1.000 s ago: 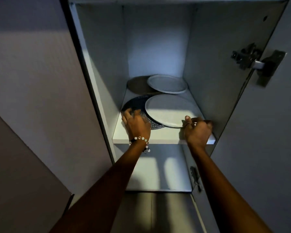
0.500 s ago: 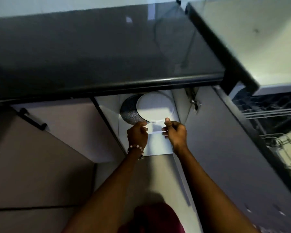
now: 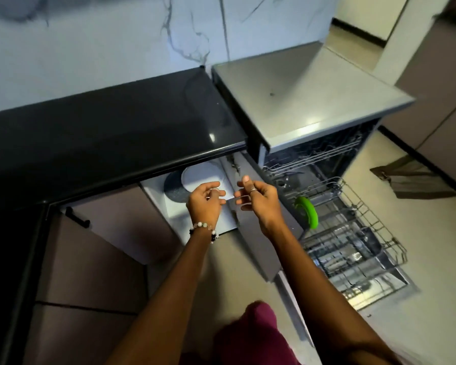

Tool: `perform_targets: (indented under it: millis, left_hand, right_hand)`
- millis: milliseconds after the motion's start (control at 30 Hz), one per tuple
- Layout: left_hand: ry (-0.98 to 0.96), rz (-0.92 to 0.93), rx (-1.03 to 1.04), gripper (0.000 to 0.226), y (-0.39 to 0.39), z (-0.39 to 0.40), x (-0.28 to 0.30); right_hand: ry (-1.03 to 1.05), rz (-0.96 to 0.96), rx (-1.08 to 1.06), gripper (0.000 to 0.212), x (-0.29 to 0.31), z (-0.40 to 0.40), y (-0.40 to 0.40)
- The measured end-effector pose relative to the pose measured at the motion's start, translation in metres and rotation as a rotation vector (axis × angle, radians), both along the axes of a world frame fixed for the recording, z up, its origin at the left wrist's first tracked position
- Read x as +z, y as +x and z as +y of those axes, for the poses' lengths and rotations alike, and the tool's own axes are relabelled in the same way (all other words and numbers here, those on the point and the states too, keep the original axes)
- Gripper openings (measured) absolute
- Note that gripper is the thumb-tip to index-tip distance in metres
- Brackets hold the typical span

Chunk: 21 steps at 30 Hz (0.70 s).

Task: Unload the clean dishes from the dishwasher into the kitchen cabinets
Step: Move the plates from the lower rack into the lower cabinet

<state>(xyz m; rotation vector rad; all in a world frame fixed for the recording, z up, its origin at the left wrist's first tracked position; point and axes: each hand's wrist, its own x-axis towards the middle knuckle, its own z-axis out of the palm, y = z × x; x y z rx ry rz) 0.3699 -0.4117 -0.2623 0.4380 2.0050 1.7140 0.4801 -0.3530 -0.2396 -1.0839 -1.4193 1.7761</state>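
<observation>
Both hands have let go of the plates & pulled back out of the cabinet since 1 s ago. The left hand (image 3: pixel 206 204) & right hand (image 3: pixel 258 200) now hang in mid frame, just in front of the shelf, fingers loose & a bit curled, holding nothing. The view has also lifted up & back, so the counter & dishwasher show now.

That means this lot of plates is put away. I think the next job is to turn right & get more from the dishwasher.

What holds what:
- Cabinet shelf (image 3: pixel 174 214), mid frame under the black counter (image 3: pixel 111 133): a white plate (image 3: pixel 203 172) lies partly on top of a dark plate (image 3: pixel 173 184). Back of the shelf is hidden.
- Bottom rack (image 3: pixel 366 233), right of frame, pulled out: a green thing (image 3: pixel 307 212) stands at its left side. Rest of it is too blurry to tell.
- Top rack (image 3: pixel 313 156), upper right: I can't tell what's inside.
</observation>
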Motion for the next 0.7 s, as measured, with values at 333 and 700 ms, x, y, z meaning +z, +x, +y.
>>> perform_targets:
  millis: [333, 700]
  left_hand:
    - [0.172, 0.027, -0.24, 0.017, 0.167, 0.092, 0.054]
    - [-0.132, -0.064, -0.416, 0.015, 0.277, 0.211, -0.029]
  right_hand:
    - [-0.013, 0.062, -0.285, 0.028, 0.037, 0.061, 0.178]
    - [-0.182, -0.096, -0.339, 0.022, -0.036, 0.173, 0.304]
